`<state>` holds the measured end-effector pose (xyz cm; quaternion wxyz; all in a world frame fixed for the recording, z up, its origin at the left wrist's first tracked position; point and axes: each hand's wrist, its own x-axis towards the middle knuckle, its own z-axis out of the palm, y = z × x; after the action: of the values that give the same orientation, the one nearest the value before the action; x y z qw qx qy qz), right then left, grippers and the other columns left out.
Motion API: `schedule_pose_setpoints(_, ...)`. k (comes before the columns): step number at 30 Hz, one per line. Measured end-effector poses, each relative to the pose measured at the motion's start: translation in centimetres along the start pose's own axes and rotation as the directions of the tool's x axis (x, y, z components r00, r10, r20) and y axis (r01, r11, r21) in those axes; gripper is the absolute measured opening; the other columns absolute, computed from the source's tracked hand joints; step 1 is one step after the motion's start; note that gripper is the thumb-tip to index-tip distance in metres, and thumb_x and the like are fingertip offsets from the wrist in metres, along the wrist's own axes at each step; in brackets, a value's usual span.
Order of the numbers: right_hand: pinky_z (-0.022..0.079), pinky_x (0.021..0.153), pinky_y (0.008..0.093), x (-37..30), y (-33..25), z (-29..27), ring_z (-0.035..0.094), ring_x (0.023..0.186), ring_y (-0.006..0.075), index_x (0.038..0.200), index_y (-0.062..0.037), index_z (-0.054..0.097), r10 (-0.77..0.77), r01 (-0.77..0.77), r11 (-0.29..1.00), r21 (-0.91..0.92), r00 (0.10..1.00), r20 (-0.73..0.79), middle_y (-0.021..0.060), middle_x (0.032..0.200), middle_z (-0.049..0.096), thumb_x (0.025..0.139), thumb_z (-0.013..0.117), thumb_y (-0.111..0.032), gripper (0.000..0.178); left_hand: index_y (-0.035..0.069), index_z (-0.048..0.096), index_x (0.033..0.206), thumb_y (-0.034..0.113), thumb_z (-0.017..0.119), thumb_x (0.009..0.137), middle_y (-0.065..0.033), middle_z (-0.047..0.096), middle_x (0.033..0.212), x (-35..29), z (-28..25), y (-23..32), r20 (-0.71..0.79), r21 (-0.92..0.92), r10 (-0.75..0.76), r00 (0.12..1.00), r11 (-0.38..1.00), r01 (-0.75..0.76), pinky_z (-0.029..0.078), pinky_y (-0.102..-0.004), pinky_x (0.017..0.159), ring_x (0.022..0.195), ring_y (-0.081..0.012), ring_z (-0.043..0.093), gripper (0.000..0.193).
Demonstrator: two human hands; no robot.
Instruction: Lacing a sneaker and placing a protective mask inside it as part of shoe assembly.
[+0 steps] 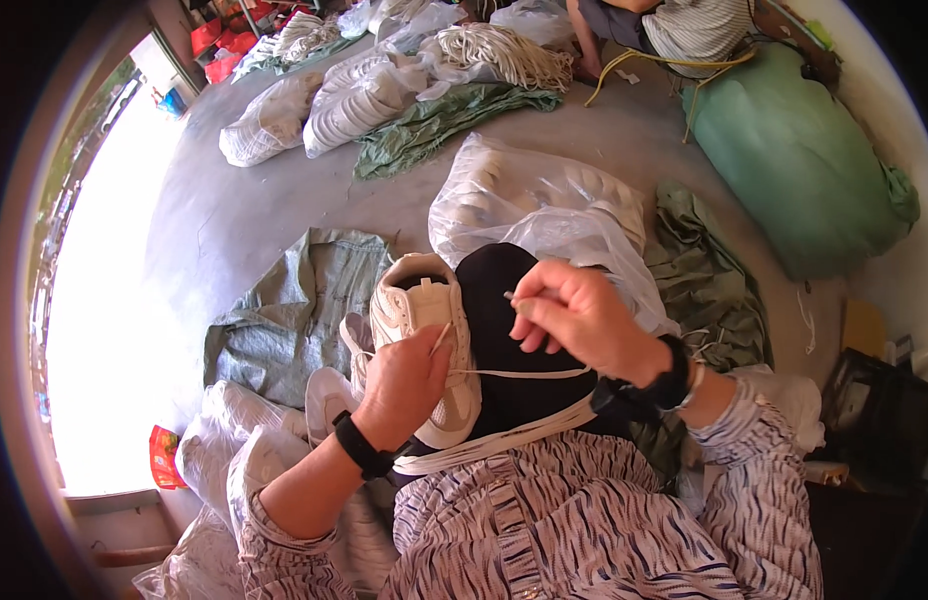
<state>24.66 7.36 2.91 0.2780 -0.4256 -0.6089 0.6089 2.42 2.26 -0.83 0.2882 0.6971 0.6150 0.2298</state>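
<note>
A beige and white sneaker (421,290) rests on my dark-trousered lap, its opening pointing away from me. My left hand (406,385) lies over the front of the sneaker, fingers closed on a pale shoelace (442,338) whose end sticks up by the thumb. To the right of the sneaker, my right hand (574,312) is raised in a pinch, with a small whitish tip showing at its fingertips; it looks like a lace end. One strand of lace runs rightward from the sneaker below my right hand. A bundle of pale laces (504,452) crosses my lap.
More light shoes (329,400) sit at my left beside plastic bags (219,430). Ahead lies a clear bag of shoes (529,190), with green woven sacking (299,295) to its left. A bulging green sack (794,160) stands far right, near another person (694,35). Bagged laces (369,95) lie farther back.
</note>
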Motion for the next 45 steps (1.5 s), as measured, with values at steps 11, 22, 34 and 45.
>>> schedule_pose_setpoints(11, 0.046, 0.042, 0.0318, 0.3, 6.5, 6.8, 0.058, 0.041, 0.0206, 0.080, 0.0015, 0.057, -0.118, 0.176, 0.857, -0.484, 0.982, 0.148, 0.0124, 0.060, 0.059, 0.086, 0.051, -0.009, 0.014, 0.001, 0.065, 0.078, 0.017, 0.058, 0.075, -0.0196, 0.064, 0.079, 2.6, -0.2, -1.4, 0.427, 0.286, -0.033, 0.904, 0.953, -0.100, 0.051, -0.0450, 0.067, 0.074, -0.0387, 0.062, 0.018)
schedule_pose_setpoints(22, 0.045, 0.041, 0.0318, 1.1, 5.6, 7.2, 0.059, 0.044, 0.0198, 0.078, 0.0009, 0.058, -0.055, 0.111, 0.887, -0.449, 0.989, 0.137, 0.0127, 0.061, 0.059, 0.085, 0.050, -0.007, 0.013, 0.002, 0.063, 0.080, 0.016, 0.060, 0.074, -0.0182, 0.062, 0.069, 2.0, -0.1, -2.3, 0.341, 0.192, 0.070, 0.937, 0.971, -0.142, 0.050, -0.0410, 0.060, 0.064, -0.0363, 0.061, 0.016)
schedule_pose_setpoints(34, 0.041, 0.037, 0.0238, 0.9, 7.0, 8.5, 0.055, 0.045, 0.0114, 0.079, -0.0023, 0.057, 0.390, -0.406, 0.914, 0.022, 0.891, 0.230, 0.0048, 0.066, 0.058, 0.092, 0.055, -0.028, 0.029, 0.002, 0.065, 0.085, 0.020, 0.058, 0.078, -0.0206, 0.065, 0.081, 1.2, 0.1, -0.9, 0.335, 0.258, -0.017, 0.942, 0.963, -0.074, 0.051, -0.0455, 0.069, 0.079, -0.0390, 0.064, 0.020)
schedule_pose_setpoints(45, 0.045, 0.041, 0.0268, 0.8, 6.4, 8.6, 0.060, 0.047, 0.0155, 0.085, -0.0010, 0.058, 0.166, -0.149, 0.975, -0.166, 0.981, 0.097, 0.0079, 0.068, 0.061, 0.091, 0.051, -0.018, 0.019, 0.003, 0.067, 0.082, 0.022, 0.057, 0.077, -0.0172, 0.066, 0.074, 0.6, 0.7, -0.5, 0.307, 0.413, -0.049, 0.950, 0.906, -0.087, 0.052, -0.0448, 0.067, 0.073, -0.0367, 0.066, 0.022)
